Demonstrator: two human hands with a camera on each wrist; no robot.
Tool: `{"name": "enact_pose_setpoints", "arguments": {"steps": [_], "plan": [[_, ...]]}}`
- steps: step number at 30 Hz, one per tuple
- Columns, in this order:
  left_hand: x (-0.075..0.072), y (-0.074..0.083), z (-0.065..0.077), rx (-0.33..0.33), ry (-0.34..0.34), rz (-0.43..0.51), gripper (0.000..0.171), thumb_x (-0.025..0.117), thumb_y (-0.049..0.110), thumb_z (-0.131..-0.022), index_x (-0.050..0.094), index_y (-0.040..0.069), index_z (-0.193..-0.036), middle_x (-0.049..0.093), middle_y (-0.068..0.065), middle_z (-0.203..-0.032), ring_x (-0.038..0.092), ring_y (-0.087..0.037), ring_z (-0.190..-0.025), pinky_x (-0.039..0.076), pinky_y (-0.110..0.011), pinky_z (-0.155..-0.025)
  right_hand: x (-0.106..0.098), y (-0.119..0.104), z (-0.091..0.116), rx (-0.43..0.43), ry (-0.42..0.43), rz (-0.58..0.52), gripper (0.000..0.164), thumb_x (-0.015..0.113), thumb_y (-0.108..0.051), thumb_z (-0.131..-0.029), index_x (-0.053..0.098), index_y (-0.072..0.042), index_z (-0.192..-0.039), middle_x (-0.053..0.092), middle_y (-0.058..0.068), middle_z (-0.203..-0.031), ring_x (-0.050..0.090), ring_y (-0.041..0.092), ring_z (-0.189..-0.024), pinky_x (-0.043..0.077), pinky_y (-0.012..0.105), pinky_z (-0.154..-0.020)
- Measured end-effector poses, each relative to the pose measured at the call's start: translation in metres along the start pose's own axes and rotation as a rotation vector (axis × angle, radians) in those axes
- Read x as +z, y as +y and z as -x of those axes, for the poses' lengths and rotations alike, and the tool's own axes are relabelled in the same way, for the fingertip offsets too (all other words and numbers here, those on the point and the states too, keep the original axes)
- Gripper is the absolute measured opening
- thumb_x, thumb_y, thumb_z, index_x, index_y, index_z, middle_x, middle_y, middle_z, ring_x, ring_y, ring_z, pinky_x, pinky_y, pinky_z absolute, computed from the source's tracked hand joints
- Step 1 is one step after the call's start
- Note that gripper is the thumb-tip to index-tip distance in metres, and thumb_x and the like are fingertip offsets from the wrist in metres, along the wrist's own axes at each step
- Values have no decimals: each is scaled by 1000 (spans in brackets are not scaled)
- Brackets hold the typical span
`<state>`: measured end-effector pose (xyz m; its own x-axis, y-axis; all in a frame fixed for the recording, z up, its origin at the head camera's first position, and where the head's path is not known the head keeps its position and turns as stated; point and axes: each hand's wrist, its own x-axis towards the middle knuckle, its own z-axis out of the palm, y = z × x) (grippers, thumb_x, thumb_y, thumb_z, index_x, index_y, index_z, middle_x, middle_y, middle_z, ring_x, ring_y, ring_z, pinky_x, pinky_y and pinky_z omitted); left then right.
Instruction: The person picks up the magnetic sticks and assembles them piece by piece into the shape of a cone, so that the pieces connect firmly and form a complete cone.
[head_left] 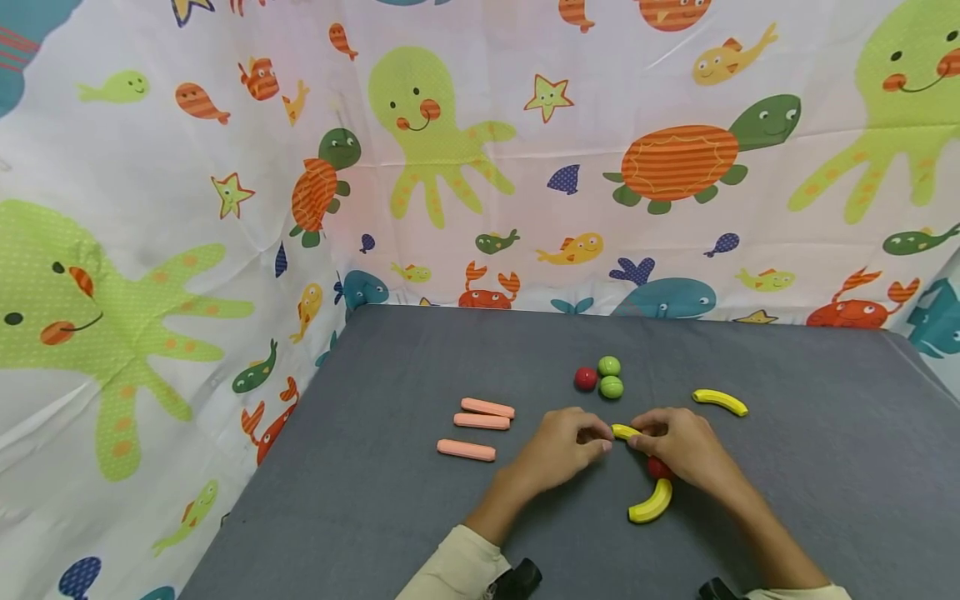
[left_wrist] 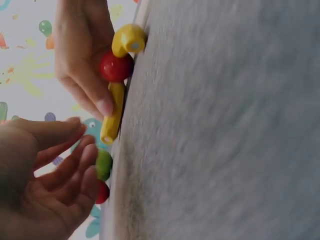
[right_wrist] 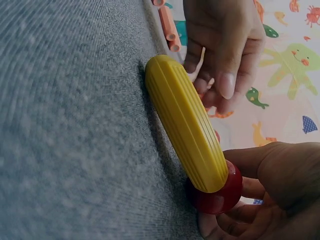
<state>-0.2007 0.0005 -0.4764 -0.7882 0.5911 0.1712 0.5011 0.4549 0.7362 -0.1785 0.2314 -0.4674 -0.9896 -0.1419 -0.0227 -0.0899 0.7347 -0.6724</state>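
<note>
In the head view my right hand (head_left: 686,448) pinches a small yellow toy banana (head_left: 622,431) that lies on the grey cloth. A red ball (head_left: 660,468) sits just behind it, partly covered by this hand. Nearer to me, a second toy banana (head_left: 651,502) curves away from the ball; close up in the right wrist view, its ridged side (right_wrist: 187,125) overlaps the red ball (right_wrist: 217,195). My left hand (head_left: 564,446) hovers beside the pinched banana's free end, fingers loosely bent and holding nothing. The left wrist view shows a gap between its thumb and fingers.
Several pink toy sausages, among them the nearest one (head_left: 467,450), lie to the left. Beyond my hands sit a red ball (head_left: 586,379) and two green balls (head_left: 611,387). Another toy banana (head_left: 720,402) lies to the right. A sea-animal curtain (head_left: 480,183) hangs behind the table.
</note>
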Motion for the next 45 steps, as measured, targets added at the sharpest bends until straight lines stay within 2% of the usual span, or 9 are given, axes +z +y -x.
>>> {"name": "enact_pose_setpoints", "arguments": {"steps": [5,8,15,20,26,29,36,45], "plan": [[-6,-4,-11,4,154,-9,19,75,15,-101,77,10,-119,70,-3,-107,66,-7,-97,53,-19,-87,1,1,1,-12,10,12,23,83,-20,-93,81,-3,-107,77,1,-92,64,14,-81,51,33,-70],[-11,-5,-18,-14,219,-11,26,75,15,-100,75,8,-125,69,-9,-114,67,-18,-105,53,-23,-90,1,1,1,-10,13,18,21,82,-20,-93,81,-3,-106,77,2,-93,64,14,-82,52,35,-71],[-22,-13,-37,-70,279,-28,34,76,14,-99,72,5,-132,65,-18,-119,62,-30,-109,49,-31,-91,2,2,1,-20,22,23,16,82,-19,-93,82,-7,-103,74,-1,-91,62,14,-81,49,32,-69],[-24,-22,-50,-95,277,-61,36,78,14,-98,71,5,-132,66,-17,-122,63,-28,-110,51,-34,-95,2,2,2,-18,26,15,16,83,-20,-93,82,-7,-102,73,-1,-91,62,13,-81,49,30,-69],[-20,-29,-59,-114,245,-61,42,82,13,-95,71,2,-133,67,-16,-122,64,-27,-110,52,-36,-96,2,2,2,-5,21,10,16,82,-20,-93,81,-7,-103,74,-2,-89,62,13,-80,50,31,-69],[-18,-32,-62,-121,223,-77,45,83,13,-94,70,3,-136,68,-15,-126,65,-27,-115,52,-36,-100,2,3,1,-12,25,15,17,82,-20,-93,81,-6,-103,74,-2,-89,62,13,-80,49,31,-69],[-16,-38,-66,-150,153,-106,51,81,15,-95,66,8,-144,67,-11,-138,64,-24,-125,50,-38,-108,2,2,1,0,16,11,17,82,-19,-93,81,-6,-103,74,-1,-91,62,14,-82,50,33,-71],[-15,-34,-68,-178,109,-110,44,79,17,-98,69,13,-141,68,-8,-136,64,-22,-124,52,-36,-105,1,1,1,12,12,-2,18,82,-19,-94,81,-5,-105,74,1,-93,63,15,-84,51,34,-72]]}}
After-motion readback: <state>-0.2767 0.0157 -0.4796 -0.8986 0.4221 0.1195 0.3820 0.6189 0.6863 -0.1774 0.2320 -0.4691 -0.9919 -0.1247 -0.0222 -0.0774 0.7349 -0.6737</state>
